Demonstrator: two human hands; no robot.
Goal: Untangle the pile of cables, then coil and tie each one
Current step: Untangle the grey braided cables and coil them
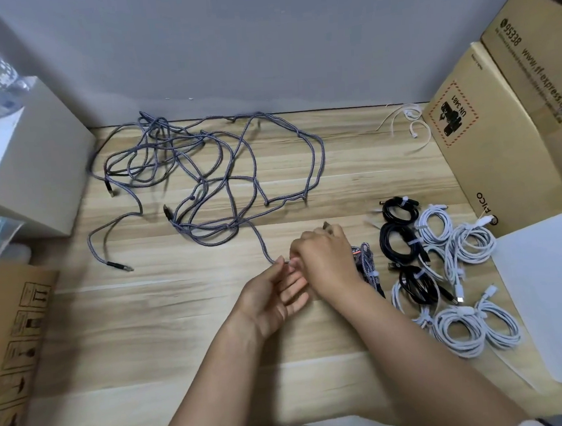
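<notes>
One end of a grey braided cable (264, 244) is pinched between the thumb and fingertips of the left hand (273, 297), while the right hand (323, 260) is curled over it just beyond those fingers; what that hand grasps cannot be told. Even loops are best wound close to the fingers, with slack drawn gently from the tangled grey pile (202, 172) lying well beyond them, so no knot is tightened.
</notes>
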